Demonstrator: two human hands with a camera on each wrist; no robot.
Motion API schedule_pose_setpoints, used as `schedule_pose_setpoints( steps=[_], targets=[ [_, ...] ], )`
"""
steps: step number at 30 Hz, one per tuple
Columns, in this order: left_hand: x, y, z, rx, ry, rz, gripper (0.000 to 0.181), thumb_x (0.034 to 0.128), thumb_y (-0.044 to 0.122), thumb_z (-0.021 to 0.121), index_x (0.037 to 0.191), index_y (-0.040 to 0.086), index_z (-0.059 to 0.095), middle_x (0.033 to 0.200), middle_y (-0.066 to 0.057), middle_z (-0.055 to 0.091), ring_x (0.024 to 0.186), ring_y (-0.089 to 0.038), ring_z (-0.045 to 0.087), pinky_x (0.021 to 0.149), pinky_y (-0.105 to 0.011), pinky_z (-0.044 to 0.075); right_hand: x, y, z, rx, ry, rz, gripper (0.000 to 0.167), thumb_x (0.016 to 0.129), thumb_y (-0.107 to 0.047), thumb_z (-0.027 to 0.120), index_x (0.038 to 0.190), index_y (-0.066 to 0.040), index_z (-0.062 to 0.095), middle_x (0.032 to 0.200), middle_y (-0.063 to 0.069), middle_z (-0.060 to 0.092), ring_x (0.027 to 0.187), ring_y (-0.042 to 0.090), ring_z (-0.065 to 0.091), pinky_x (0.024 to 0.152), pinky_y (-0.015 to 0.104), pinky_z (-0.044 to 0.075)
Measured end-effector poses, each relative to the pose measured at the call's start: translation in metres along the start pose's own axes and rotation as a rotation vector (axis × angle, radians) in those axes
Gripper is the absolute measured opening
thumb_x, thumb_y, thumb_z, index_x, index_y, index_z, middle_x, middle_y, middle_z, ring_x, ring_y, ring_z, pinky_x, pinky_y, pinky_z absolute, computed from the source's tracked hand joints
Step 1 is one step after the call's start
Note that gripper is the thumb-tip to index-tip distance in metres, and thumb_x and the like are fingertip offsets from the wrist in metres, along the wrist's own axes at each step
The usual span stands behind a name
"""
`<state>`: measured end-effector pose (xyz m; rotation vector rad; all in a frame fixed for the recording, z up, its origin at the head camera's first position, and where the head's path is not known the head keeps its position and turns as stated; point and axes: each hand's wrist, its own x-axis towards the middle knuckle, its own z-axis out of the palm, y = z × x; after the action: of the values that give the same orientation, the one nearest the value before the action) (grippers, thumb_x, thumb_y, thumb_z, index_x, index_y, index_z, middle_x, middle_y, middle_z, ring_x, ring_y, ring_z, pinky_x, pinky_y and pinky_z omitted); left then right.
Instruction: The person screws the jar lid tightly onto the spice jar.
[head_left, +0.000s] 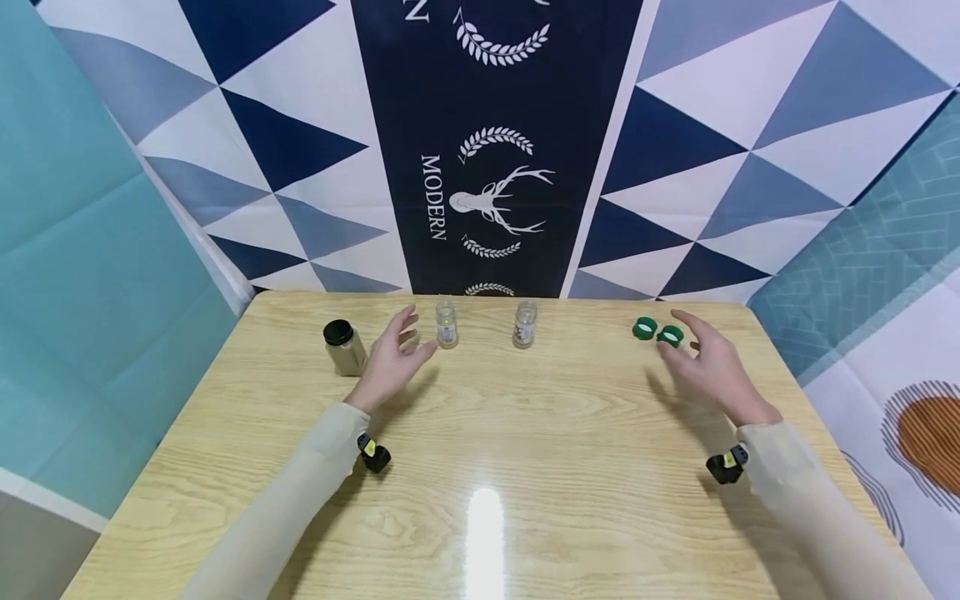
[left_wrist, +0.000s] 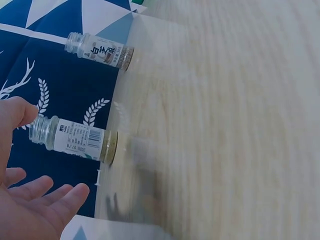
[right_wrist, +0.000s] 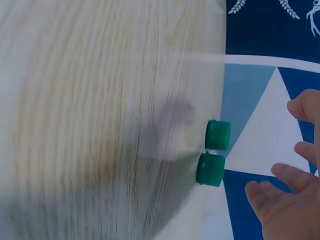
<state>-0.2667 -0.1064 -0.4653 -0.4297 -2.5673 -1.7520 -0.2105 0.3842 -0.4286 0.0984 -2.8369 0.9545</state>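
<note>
Wood-grain table [head_left: 570,433], deer-print cloth [head_left: 487,204] behind; two uncapped glass spice jars [head_left: 446,327] upright near back edge, two green caps [head_left: 644,328] to their right, one black-lidded jar [head_left: 347,352] at left; left hand [head_left: 393,357] half-open, holding nothing, just beside one spice jar; right hand [head_left: 711,367] likewise half-open, empty, just beside caps

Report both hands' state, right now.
Left hand: open, holding nothing, near a glass jar.
Right hand: open, holding nothing, near a green cap.
</note>
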Motion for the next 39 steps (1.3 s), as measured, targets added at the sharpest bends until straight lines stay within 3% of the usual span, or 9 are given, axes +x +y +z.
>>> schedule_pose_setpoints(
  steps=[10,15,19,26,34,39],
  targets=[
    [0.014,0.001,0.007,0.034,0.006,0.019,0.093,0.0986,0.029,0.071,0.167,0.018,0.009,0.171,-0.014,0.021,0.152,-0.045,0.031,0.118,-0.053,0.041,0.013,0.018,-0.004,-0.027,-0.068,0.071,0.085,0.103,-0.044,0.059,0.165,-0.006,0.014,0.165,0.033,0.021,0.143,0.060,0.029,0.106,0.077,0.036],
    [0.019,0.002,0.009,0.037,0.005,-0.007,0.103,0.0975,0.035,0.072,0.166,0.022,-0.003,0.172,-0.013,0.016,0.155,-0.039,0.025,0.120,-0.053,0.037,0.019,0.028,-0.005,-0.023,-0.085,0.097,0.094,0.102,-0.045,0.061,0.165,-0.005,0.003,0.167,0.033,0.008,0.149,0.060,0.014,0.111,0.080,0.025],
    [0.022,0.001,0.011,0.010,0.016,-0.032,0.112,0.0966,0.042,0.072,0.164,0.026,-0.016,0.173,-0.015,0.013,0.157,-0.036,0.022,0.122,-0.054,0.035,0.022,0.036,-0.005,-0.004,-0.104,0.107,0.104,0.101,-0.045,0.064,0.164,-0.004,-0.007,0.167,0.033,-0.004,0.152,0.059,0.003,0.114,0.079,0.017],
    [0.029,-0.002,0.018,-0.031,0.003,-0.028,0.118,0.0963,0.040,0.072,0.161,0.026,-0.025,0.172,-0.017,0.010,0.155,-0.044,0.021,0.123,-0.054,0.032,0.028,0.045,0.000,0.055,-0.089,0.163,0.118,0.098,-0.047,0.068,0.159,-0.005,-0.024,0.166,0.031,-0.019,0.151,0.059,-0.001,0.115,0.078,0.016],
    [0.034,-0.003,0.025,-0.047,-0.014,-0.016,0.119,0.0948,0.038,0.075,0.162,0.024,-0.022,0.170,-0.024,0.014,0.153,-0.048,0.025,0.121,-0.057,0.034,0.034,0.050,0.000,0.070,-0.106,0.178,0.118,0.097,-0.047,0.069,0.160,-0.003,-0.021,0.166,0.034,-0.014,0.149,0.061,0.004,0.114,0.079,0.020],
    [0.035,-0.005,0.026,0.016,-0.026,0.000,0.114,0.0954,0.038,0.074,0.164,0.020,-0.016,0.166,-0.021,0.027,0.147,-0.048,0.037,0.119,-0.056,0.038,0.036,0.051,0.004,0.040,-0.139,0.166,0.113,0.098,-0.052,0.065,0.162,-0.003,-0.014,0.165,0.039,0.000,0.145,0.064,0.016,0.110,0.079,0.027]
  ],
)
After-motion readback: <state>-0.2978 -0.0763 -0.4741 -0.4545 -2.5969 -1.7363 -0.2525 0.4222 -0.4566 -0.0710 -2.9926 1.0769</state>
